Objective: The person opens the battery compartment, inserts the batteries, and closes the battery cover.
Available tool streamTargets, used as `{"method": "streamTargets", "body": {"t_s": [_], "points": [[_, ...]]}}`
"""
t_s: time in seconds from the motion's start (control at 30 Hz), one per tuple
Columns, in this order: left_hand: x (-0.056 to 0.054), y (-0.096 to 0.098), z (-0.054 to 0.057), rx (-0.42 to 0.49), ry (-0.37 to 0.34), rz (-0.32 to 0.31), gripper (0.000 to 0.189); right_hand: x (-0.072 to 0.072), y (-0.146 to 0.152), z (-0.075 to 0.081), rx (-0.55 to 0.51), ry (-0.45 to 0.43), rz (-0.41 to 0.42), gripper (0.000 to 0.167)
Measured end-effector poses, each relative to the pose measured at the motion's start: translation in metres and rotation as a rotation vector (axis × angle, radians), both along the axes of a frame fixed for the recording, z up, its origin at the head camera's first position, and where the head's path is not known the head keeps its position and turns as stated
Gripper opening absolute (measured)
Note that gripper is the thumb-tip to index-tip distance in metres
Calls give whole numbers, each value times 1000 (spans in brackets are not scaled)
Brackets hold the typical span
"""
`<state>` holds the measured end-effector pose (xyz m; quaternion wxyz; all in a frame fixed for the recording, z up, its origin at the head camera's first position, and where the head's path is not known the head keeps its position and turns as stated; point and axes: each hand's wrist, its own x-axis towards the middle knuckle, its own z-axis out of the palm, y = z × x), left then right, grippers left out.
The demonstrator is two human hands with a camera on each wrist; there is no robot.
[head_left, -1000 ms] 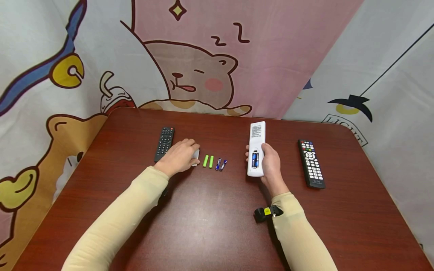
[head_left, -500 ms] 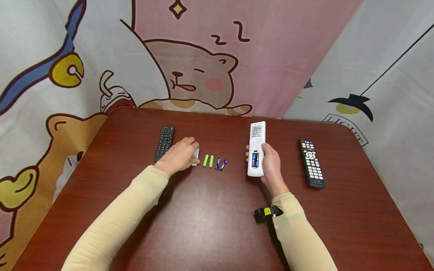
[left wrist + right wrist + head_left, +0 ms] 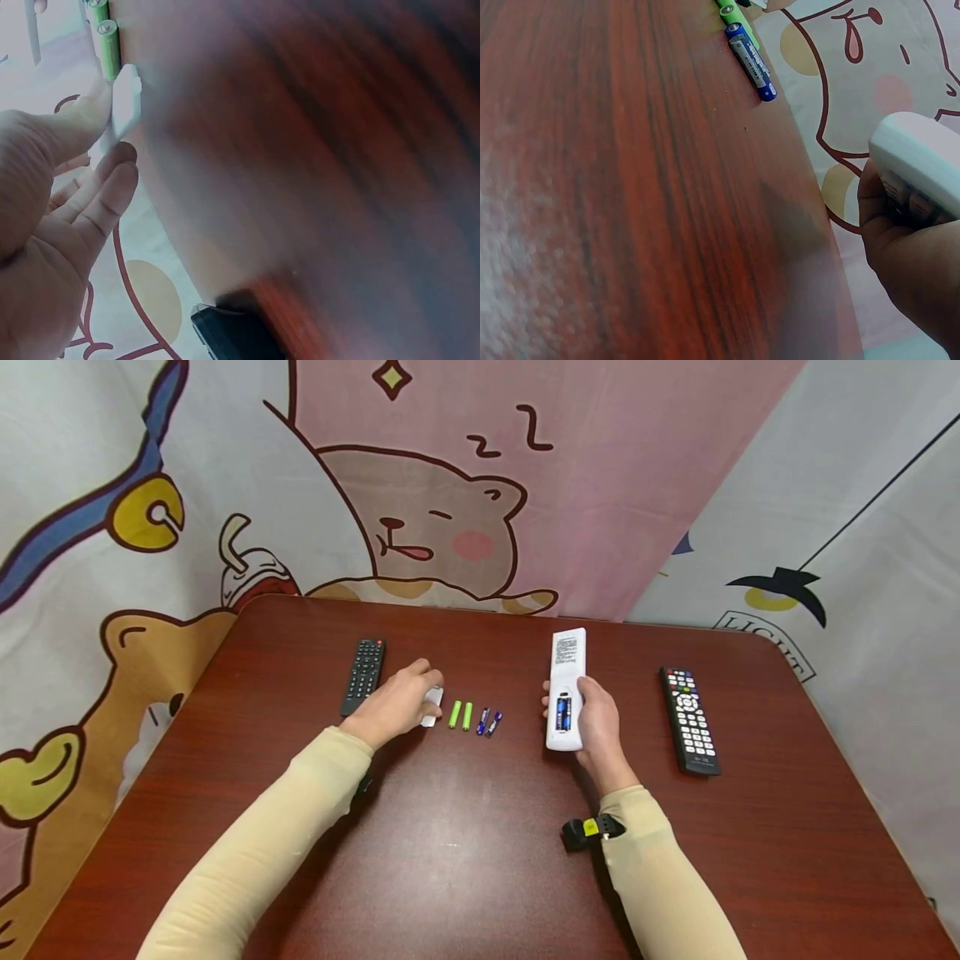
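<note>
My right hand grips a white remote control, its back turned up. Two blue batteries sit in its uncovered battery compartment. In the right wrist view, my fingers curl under the button side of the remote. On the left, my left hand pinches a small white battery cover between thumb and fingers. The left wrist view shows this cover tilted on edge between the thumb and fingertips. Just right of that hand lie two green batteries and two blue-and-silver batteries.
A black remote lies behind the left hand, at the left. Another black remote with white buttons rests right of the right hand. All stand on a reddish-brown table, with a printed curtain behind its far edge.
My left fingers have risen slightly and more of the white cover shows, tilted up between them. The right hand and its remote have stayed almost still.
</note>
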<state>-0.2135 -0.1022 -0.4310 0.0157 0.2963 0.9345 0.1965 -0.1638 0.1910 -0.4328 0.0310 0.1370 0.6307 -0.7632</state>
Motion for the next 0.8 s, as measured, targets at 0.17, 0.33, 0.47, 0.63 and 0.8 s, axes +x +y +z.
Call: {"method": "streamTargets", "body": {"t_s": [0.17,0.33,0.47,0.63,0.8], "points": [[0,-1,1,15,16,-23,20,0,-1,0,-7,0,1,50],[0,-2,3,30,22,-29,18,0,-2,0,-15,-5,3,49],[1,-2,5,52,17,-24,16,0,-3,-1,-9,-9,7,49],[1,0,8,80,11,-14,17,0,-3,-2,-2,-9,6,49],[3,1,11,132,18,-10,16,-1,-4,-3,-9,-14,6,49]]}}
